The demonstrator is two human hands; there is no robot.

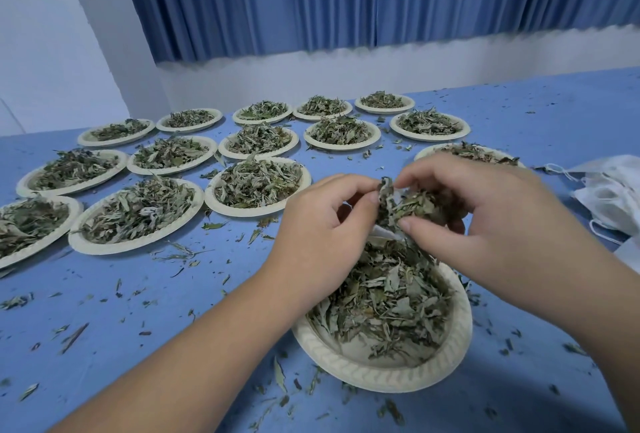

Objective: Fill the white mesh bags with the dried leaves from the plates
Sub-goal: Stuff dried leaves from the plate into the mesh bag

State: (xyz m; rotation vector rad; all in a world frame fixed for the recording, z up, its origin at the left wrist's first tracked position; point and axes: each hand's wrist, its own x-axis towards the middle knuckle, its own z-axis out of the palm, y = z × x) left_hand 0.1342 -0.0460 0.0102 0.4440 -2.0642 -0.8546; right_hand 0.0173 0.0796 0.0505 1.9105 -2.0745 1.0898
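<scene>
Nearest you, a plate point(349, 368) of dried leaves point(391, 297) sits on the blue table point(138, 294). Just above it, your left hand point(322, 224) pinches a clump point(405, 205) of leaves, and your right hand point(491, 221) curls its fingers round the same clump. White mesh bags point(613, 193) lie to the right. Further plates point(258, 183) of leaves fill the table beyond.

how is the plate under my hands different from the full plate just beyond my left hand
The near plate shows bare bottom on its near side; the farther plate is heaped right across. The left hand and right hand pinch a clump of leaves above the near plate; no hand is over the farther plate. Both are pale plates with ridged rims on the blue table.
</scene>
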